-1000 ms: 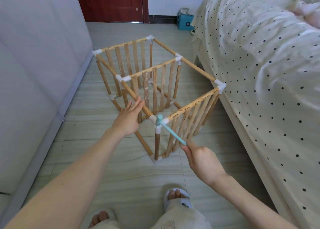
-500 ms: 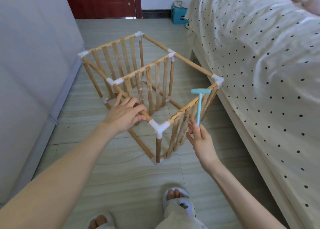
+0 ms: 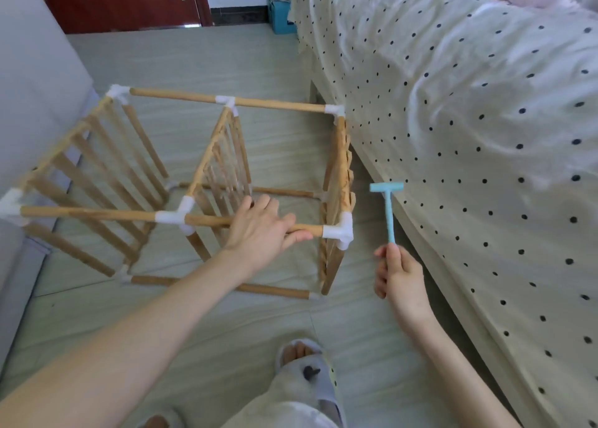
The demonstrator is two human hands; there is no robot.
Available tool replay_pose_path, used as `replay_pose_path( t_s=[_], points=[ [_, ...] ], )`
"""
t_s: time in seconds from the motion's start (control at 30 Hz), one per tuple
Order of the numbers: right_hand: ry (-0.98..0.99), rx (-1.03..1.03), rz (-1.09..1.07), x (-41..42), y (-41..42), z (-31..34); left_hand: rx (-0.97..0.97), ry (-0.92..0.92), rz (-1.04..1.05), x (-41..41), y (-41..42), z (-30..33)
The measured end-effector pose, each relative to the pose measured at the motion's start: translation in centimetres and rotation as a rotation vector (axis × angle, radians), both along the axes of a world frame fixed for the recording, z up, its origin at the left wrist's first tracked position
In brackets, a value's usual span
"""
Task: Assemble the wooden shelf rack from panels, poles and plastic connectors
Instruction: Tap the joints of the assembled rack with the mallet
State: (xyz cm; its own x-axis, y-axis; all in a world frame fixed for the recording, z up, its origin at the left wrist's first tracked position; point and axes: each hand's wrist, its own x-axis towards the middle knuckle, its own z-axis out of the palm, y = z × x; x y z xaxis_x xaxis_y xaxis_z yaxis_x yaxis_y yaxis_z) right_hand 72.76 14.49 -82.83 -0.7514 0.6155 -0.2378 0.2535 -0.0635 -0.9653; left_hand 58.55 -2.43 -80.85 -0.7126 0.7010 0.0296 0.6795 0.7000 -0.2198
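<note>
Gripping the near top pole [image 3: 129, 214] of the wooden rack [image 3: 181, 185], your left hand [image 3: 262, 230] wraps its fingers over the rod and its thumb under it, just left of the white corner connector [image 3: 338, 232] at the rack's near right corner. Your right hand [image 3: 399, 277] hovers just to the right of that same corner, clear of the rack, closed around the lower end of a small light-blue plastic hammer [image 3: 388, 207], whose handle stands nearly upright with its crossbar head on top. The rack stands on the pale tiled floor [image 3: 226, 62] as an open frame of poles and three slatted panels, one at its left end, one in the middle and one at its right end, all joined by white plastic connectors; a T-shaped connector [image 3: 176, 217] sits midway along the pole you hold. The bed with the dotted cream cover [image 3: 469, 120] runs along the rack's right side, close to its right panel, and a grey wall [image 3: 29, 71] lies at the rack's left. Your slippered foot [image 3: 304, 363] rests on the floor on the near side of the rack.
</note>
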Motion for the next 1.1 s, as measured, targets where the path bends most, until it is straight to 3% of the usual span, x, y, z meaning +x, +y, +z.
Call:
replay_pose_path(
  t_s=[0.13, 0.33, 0.47, 0.6, 0.7, 0.83, 0.93, 1.03, 1.1],
  points=[
    [0.031, -0.021, -0.078, -0.3, 1.4, 0.7, 0.120, -0.089, 0.057, 0.0, 0.7, -1.0],
    [0.079, 0.043, -0.214, -0.6, 1.4, -0.4, 0.058, -0.125, 0.154, -1.7, 1.1, -0.9],
    [-0.053, 0.211, 0.147, -0.1, 0.1, -1.9, 0.054, -0.109, 0.182, -2.4, 0.7, -0.8],
    [0.024, 0.118, -0.270, -0.8, 0.1, -2.0, 0.066, -0.115, 0.158, -2.6, 0.5, -0.8],
    [-0.084, 0.118, 0.076, -0.7, -1.1, -2.2, 0.077, -0.120, 0.142, -2.7, 0.3, -0.7],
    [-0.026, 0.054, -0.171, -0.5, -0.4, -2.1, 0.078, -0.085, 0.119, -2.7, 0.1, -1.0],
    [-0.110, 0.012, -0.002, -0.4, -0.9, -2.2, 0.089, -0.077, 0.109, -2.8, -0.1, -1.0],
    [-0.071, -0.014, -0.192, -0.3, -0.6, -1.8, 0.103, -0.072, 0.102, -2.8, -0.3, -1.0],
    [-0.117, -0.053, -0.027, -0.2, -0.7, -1.7, 0.109, -0.072, 0.101, -2.7, -0.3, -1.1]
  ],
)
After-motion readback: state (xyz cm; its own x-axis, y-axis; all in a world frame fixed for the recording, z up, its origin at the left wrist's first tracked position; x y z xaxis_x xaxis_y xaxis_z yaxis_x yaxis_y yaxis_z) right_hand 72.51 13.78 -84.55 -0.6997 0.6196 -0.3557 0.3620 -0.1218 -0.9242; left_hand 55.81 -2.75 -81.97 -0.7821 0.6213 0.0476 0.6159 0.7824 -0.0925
